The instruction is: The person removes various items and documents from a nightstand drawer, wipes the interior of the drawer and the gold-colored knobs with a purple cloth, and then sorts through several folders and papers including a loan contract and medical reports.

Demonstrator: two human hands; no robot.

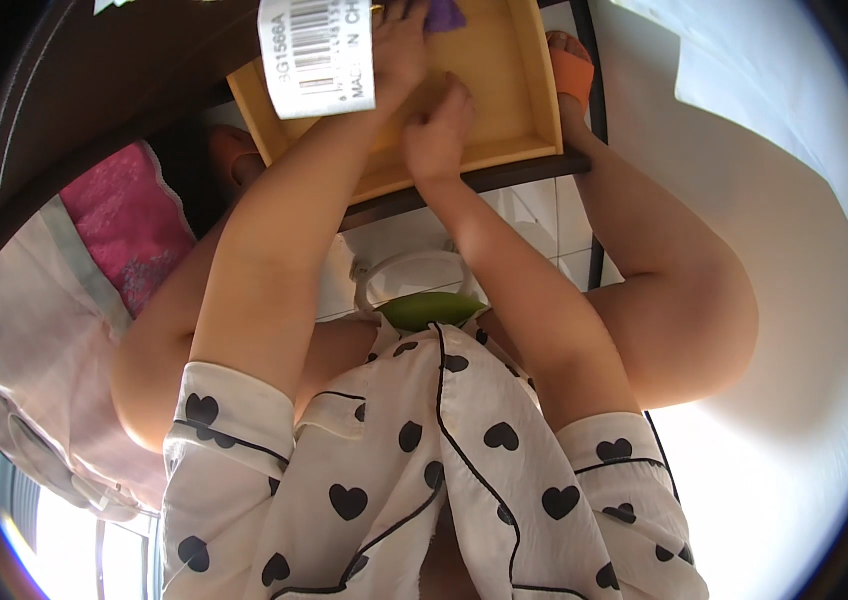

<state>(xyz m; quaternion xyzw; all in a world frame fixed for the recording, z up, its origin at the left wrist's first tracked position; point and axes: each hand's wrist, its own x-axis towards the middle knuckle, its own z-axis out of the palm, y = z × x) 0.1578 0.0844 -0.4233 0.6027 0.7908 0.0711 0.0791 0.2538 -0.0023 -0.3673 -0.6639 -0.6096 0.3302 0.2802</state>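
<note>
A pulled-out drawer (502, 94) of pale wood lies before me, between my knees. My left hand (400, 56) reaches deep into it. Its fingertips are at the picture's top edge, partly behind a hanging white tag, so their grip is hard to see. Close beside those fingers is a piece of purple cloth (445, 15), and a small gold-coloured thing (376, 9) shows at the tag's edge. My right hand (440, 131) is over the drawer's near wall with fingers loosely curled; whether anything is inside them is hidden.
The white tag (319, 64), bearing a barcode, dangles near the camera. Dark brown furniture (116, 90) stands at upper left, above pink patterned fabric (131, 217). Below the drawer are a green seat (430, 309) and white floor tiles (574, 214). A pale wall (694, 225) rises at right.
</note>
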